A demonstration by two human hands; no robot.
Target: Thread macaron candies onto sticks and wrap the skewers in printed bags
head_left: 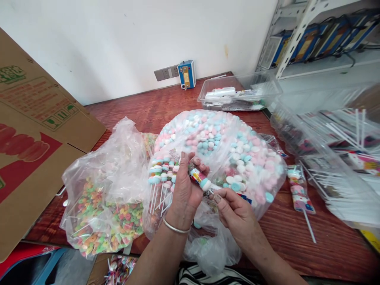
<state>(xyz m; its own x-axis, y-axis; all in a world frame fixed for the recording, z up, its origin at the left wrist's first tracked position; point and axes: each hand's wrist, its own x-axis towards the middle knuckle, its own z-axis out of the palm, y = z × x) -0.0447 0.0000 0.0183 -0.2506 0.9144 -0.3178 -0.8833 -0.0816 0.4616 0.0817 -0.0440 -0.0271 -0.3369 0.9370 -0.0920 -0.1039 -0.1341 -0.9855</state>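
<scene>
My left hand (184, 189) is closed around a bunch of candy skewers (162, 173), pastel discs stacked on white sticks that hang down below the fist. My right hand (234, 209) pinches the end of one candy stick in a printed wrapper (202, 181), which the left fingers also touch. Both hands hover over a big clear bag of pink, blue and white candies (225, 146) lying on the red-brown wooden table (297, 233). A silver bangle sits on my left wrist.
A clear bag of multicoloured ring candies (101, 213) lies at the left beside a cardboard box (32, 130). A wrapped candy skewer (299, 194) lies on the table at the right. Clear bins with sticks and wrappers (335, 158) stand right; another tray (237, 97) sits behind.
</scene>
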